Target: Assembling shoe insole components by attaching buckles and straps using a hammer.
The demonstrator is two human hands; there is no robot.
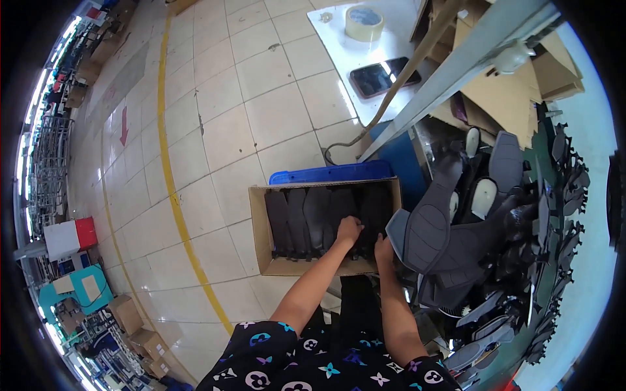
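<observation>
A cardboard box (pixel 259 228) stands before me, packed with a row of dark grey shoe soles (pixel 317 212) set on edge. My left hand (pixel 350 229) reaches over the near wall, its fingers curled closed against the soles right of the middle. What it grips, if anything, is hidden. At the box's right end, my right hand (pixel 383 249) has its thumb raised beside the darkest soles. Its other fingers are mostly out of sight and look bent round something dark that I cannot make out.
To the right lies a large heap of shoe soles (pixel 427 225), close to my right forearm. A blue bin edge (pixel 329 173) shows behind the box. Farther back, a white table (pixel 336 49) carries a tape roll (pixel 364 24) and a phone (pixel 385 77). A slanted metal post (pixel 450 78) crosses there.
</observation>
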